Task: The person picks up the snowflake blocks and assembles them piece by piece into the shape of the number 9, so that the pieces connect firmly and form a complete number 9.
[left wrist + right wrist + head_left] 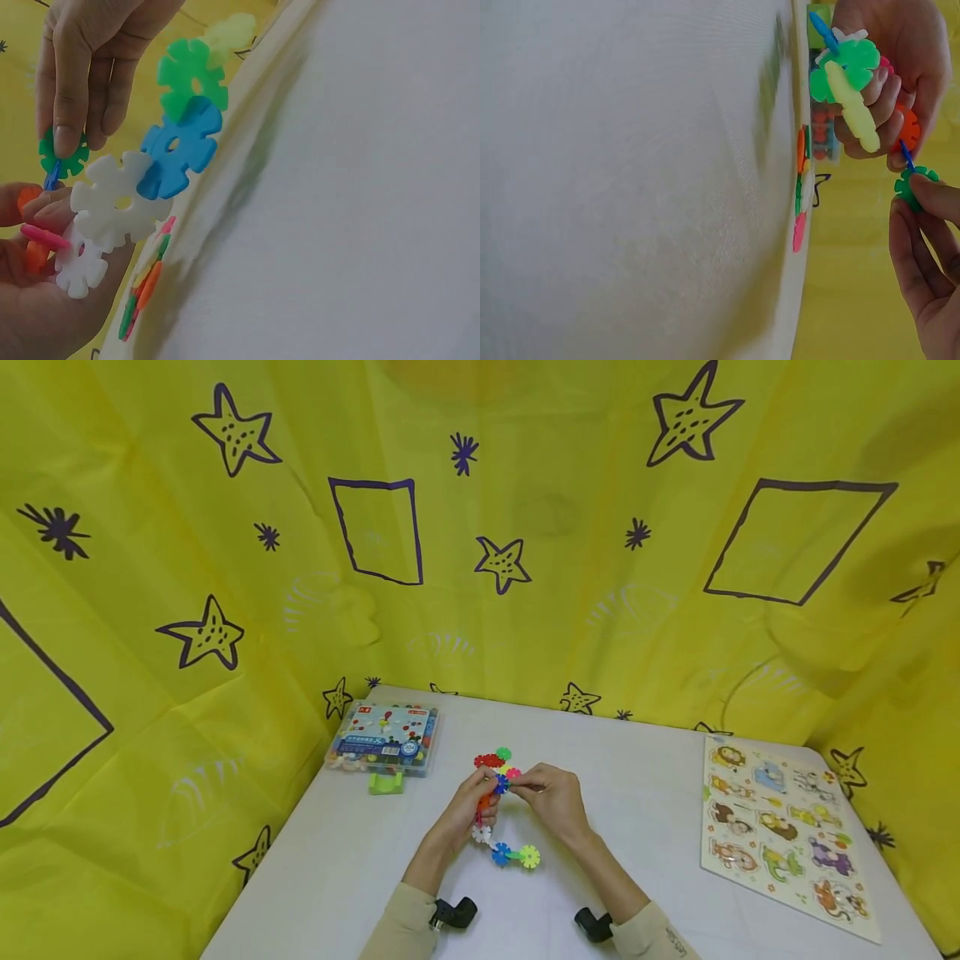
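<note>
My left hand [459, 814] grips a chain of notched plastic snowflake discs. From it hang white [97, 217], blue [196, 154], green [176, 71] and yellow discs [853, 111], linked edge to edge. An orange disc [910, 129] shows between the left fingers, with a pink one [43, 237] beside a second white disc. At the chain's upper end stands a dark blue disc [502, 784], seen edge-on from the wrists. My right hand [555, 795] pinches a small green disc [77, 160] between thumb and fingers, its edge right at the dark blue disc.
Several loose discs, among them red [489, 761] and green [503, 753], lie on the white table [637, 777] beyond the hands. A clear box of pieces [386, 735] stands at back left, a light green part [386, 784] before it. An animal puzzle board [765, 868] lies right.
</note>
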A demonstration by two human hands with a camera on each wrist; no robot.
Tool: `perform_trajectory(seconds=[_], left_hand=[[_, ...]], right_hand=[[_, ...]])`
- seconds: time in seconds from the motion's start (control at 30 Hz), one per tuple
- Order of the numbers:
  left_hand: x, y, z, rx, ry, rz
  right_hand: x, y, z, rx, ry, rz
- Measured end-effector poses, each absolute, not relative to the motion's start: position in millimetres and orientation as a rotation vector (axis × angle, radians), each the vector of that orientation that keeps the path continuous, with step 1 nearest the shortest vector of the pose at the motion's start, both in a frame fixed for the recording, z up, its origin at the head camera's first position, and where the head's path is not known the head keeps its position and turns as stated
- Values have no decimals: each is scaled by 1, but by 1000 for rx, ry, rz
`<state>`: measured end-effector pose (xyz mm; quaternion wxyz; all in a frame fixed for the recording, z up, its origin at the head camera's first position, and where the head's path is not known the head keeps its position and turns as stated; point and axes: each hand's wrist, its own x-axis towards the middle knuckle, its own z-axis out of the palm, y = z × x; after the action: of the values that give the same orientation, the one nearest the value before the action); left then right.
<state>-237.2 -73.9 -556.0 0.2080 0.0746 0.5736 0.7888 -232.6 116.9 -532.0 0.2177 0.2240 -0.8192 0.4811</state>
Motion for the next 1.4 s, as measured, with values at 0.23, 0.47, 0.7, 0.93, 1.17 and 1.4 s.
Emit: perform_trajectory(seconds=[0.23, 0.47, 0.7, 0.93, 1.17, 1.4], left_hand=[[-239, -78, -556, 205, 1790, 2134], [-242, -84, -558, 201, 1910, 2123], [-240, -86, -556, 136, 1869, 2125], [-242, -84, -556, 121, 1821, 2121], [-242, -84, -556, 148, 1805, 2104], [-243, -85, -557, 163, 1823, 2091]], right_hand=[[-238, 119, -533, 602, -2316, 1362], [-251, 118, -538, 436, -2536, 1299], [-266, 120, -547, 351, -2791, 1172], [-275, 118, -554, 377, -2874, 993], [-274, 120, -552, 165, -2825, 1182], [-267, 124, -549, 71, -2643, 1515]])
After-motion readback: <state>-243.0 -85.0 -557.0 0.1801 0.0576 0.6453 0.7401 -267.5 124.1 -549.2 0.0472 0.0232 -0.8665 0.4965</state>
